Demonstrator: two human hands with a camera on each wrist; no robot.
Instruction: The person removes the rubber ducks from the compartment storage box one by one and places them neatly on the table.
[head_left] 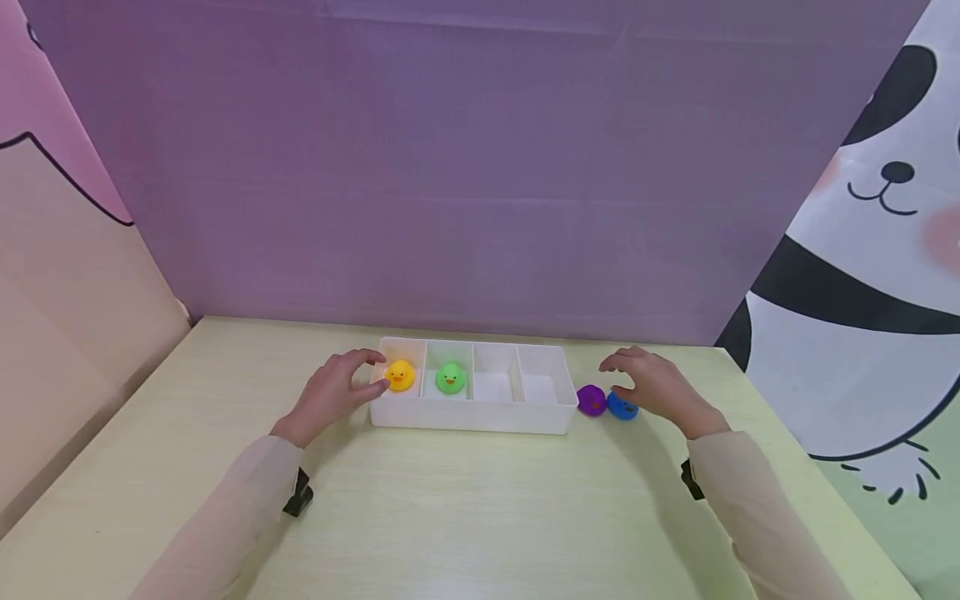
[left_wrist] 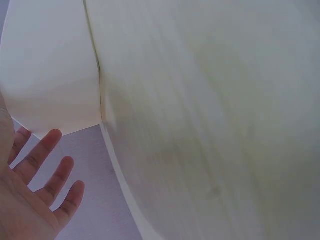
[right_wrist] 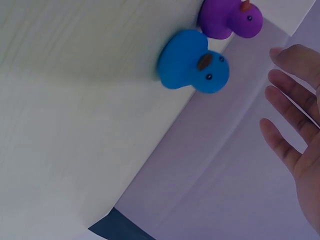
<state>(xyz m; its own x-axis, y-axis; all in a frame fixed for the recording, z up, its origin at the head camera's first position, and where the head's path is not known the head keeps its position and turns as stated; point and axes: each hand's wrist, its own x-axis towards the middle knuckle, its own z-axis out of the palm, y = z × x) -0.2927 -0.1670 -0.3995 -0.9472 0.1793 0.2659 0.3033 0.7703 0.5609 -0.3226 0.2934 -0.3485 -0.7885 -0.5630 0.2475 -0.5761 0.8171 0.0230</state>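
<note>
A white box (head_left: 472,417) with several compartments lies on the table. In its leftmost compartment sits a yellow rubber duck (head_left: 402,376), and the compartment beside that holds a green rubber duck (head_left: 451,378). My left hand (head_left: 337,392) is at the box's left end, fingers relaxed and spread, thumb near the yellow duck; whether it touches the box I cannot tell. Right of the box stand a purple rubber duck (head_left: 592,401) and a blue rubber duck (head_left: 622,406). Over the blue duck hovers my right hand (head_left: 656,387), its fingers loosely bent and holding nothing; the right wrist view shows them apart from both ducks.
The pale wooden table (head_left: 450,517) reaches back to a purple cloth screen (head_left: 465,183). To the right hangs a panda-print panel (head_left: 862,333), and a pink and beige panel (head_left: 67,292) stands at the left.
</note>
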